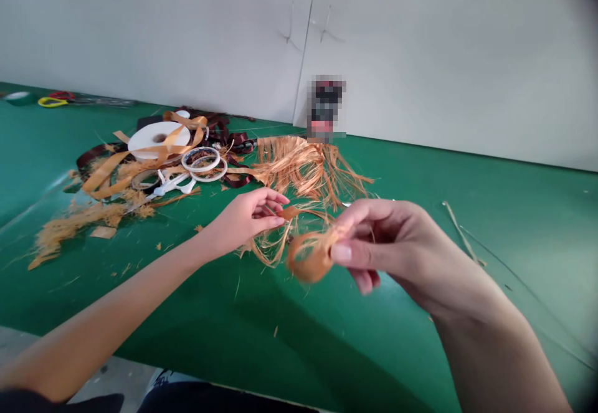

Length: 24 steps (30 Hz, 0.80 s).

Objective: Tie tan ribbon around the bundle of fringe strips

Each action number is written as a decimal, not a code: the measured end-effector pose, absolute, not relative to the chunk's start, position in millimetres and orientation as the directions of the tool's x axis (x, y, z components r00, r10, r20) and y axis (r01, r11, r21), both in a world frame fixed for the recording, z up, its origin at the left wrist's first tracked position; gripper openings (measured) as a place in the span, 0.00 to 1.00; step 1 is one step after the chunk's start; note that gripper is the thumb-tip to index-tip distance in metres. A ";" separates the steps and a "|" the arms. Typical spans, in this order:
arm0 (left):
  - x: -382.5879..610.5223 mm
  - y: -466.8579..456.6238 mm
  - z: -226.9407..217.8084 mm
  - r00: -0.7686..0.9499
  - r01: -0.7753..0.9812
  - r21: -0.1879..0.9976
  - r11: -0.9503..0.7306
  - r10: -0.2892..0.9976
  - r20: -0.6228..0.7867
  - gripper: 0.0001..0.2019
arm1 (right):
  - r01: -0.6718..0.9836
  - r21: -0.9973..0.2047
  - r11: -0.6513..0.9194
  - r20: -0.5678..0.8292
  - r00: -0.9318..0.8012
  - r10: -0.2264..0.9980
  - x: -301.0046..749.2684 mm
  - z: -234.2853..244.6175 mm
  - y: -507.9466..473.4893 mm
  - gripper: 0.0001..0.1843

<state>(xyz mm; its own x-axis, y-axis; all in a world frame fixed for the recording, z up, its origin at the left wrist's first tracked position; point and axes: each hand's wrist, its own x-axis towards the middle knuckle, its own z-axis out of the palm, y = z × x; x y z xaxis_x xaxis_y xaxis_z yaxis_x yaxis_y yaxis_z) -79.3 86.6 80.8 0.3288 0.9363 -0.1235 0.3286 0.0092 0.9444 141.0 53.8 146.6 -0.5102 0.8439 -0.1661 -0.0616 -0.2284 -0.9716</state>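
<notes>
Two bare hands are working above the green-topped bench (355, 344): the right hand (378, 251) is pinching a curled ring of frayed orange fibre (308, 258) between thumb and fingers, the left hand (245, 220) is closing on a trailing orange strand (289, 213), loose ends are hanging unbound, and a shaggy orange fibre heap (303, 170) and white tape reel (154, 139) are lying farther off

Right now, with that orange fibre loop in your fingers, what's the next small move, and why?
I'd probably draw the strand in your left hand slowly away from the orange fibre loop in your right hand. The loop stands open, and loose fibres hang between your hands, so a gentle pull seems least likely to snag them.
</notes>
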 end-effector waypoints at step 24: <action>-78.1 82.3 79.2 0.582 0.204 0.969 0.136 0.780 -0.232 0.15 | -0.017 -0.999 -0.050 -0.050 0.005 0.999 109.8 100.1 74.9 0.12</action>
<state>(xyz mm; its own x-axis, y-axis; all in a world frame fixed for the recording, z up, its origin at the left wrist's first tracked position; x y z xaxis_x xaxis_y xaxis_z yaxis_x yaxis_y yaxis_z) -78.1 82.3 79.2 0.5816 0.7797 -0.2320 0.2038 0.1365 0.9694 109.8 74.9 100.1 0.0051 0.9987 -0.0502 -0.0171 -0.0501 -0.9986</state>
